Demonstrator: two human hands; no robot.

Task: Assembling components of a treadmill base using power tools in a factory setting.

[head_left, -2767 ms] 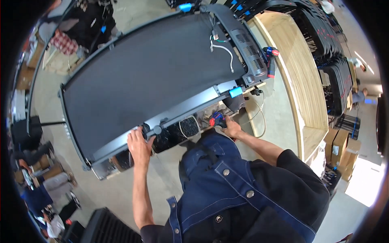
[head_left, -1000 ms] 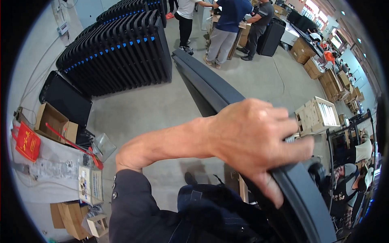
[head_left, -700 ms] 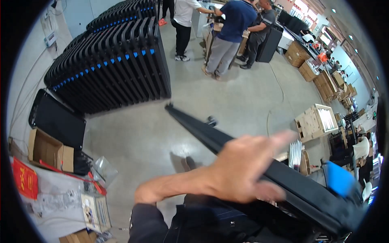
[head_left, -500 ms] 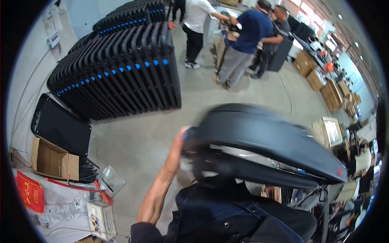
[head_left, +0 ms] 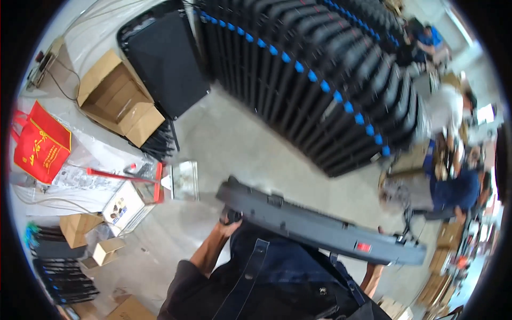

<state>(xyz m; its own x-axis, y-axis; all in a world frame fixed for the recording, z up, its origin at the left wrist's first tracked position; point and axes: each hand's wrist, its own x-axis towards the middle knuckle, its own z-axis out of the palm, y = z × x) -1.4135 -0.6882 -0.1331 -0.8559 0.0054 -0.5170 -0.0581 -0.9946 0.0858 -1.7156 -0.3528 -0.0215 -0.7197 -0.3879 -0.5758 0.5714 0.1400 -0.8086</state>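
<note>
While my left hand (head_left: 228,223) grips one end of the long dark panel (head_left: 320,229) and my right hand (head_left: 373,274) supports the other (its grip hidden), I am mid-carry; next I would judge alignment with the panel stack (head_left: 320,80) ahead.

Bare concrete floor (head_left: 250,144) open between the long dark panel (head_left: 314,226) carried at chest level and the row of upright black panels (head_left: 325,80). Left side blocked: open cardboard box (head_left: 120,101), red bag (head_left: 42,141), clutter. People (head_left: 448,186) crowd the right edge.
</note>
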